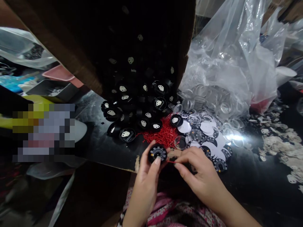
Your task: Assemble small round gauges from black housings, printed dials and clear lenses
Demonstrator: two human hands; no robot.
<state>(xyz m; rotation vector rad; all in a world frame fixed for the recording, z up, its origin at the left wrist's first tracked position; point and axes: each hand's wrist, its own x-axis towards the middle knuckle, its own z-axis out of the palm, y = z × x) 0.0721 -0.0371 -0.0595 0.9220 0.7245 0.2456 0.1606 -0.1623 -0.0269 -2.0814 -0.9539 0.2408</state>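
Note:
My left hand [146, 173] is closed around a small round black gauge [157, 152], its marked dial facing up and my thumb resting on its lower edge. Just right of it, my right hand [197, 167] pinches a thin red needle pointer [171, 162] between thumb and fingertips, its tip toward the gauge. Behind both hands lies a pile of red pointers [161, 134]. To the right of that spread printed dial discs [209, 127], some white side up, some black. Black round housings [127, 135] with pale inserts are heaped at the back.
A large cardboard box [80, 56] lies open toward me, housings spilling from it. Clear plastic rings [203, 97] and a clear plastic bag [224, 60] stand back right. Small pale parts [279, 142] cover the far right. Left are a grey tray [53, 90] and a pink tray [61, 74].

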